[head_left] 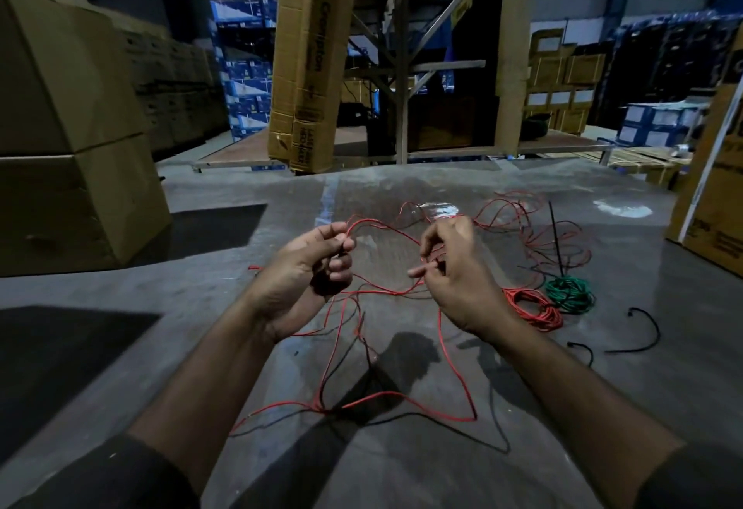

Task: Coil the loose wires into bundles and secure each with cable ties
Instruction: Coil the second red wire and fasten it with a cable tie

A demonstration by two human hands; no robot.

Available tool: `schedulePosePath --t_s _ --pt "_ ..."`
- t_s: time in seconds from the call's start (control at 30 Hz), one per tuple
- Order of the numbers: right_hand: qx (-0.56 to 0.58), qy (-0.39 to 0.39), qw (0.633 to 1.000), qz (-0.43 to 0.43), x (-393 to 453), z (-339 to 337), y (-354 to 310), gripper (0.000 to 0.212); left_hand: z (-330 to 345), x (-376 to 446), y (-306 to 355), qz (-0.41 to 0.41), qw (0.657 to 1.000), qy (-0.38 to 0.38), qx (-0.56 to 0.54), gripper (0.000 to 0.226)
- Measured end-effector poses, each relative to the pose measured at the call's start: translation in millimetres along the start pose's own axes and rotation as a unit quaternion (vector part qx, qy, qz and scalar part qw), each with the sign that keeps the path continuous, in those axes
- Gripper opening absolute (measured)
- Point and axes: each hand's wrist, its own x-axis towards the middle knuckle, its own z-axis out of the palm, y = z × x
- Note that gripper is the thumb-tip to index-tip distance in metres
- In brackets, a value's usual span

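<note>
Gripped: red wire, pinched in left hand and right hand, raised over grey floor. Beyond right hand: red coil, green coil, black cable tie. Farther: closed cardboard boxes, contents unseen.

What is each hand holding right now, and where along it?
Both hold the loose red wire. The left hand grips it near the top of a loop; the right hand pinches a strand further along. Its ends trail on the floor.
</note>
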Motion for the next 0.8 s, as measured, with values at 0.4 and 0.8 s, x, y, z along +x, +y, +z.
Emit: schedulePosePath --t_s 0.4,0.8 --pt "0.109 -0.011 0.984 0.141 1.7 -6.2 31.8 0.017 28.6 -25.3 10.1 -0.001 0.995 -0.056 0.084 0.030" --pt "-0.069 -0.230 0.970 0.029 -59.4 29.0 21.7 0.036 20.2 26.3 16.5 0.202 0.979 -0.003 -0.017 0.034"
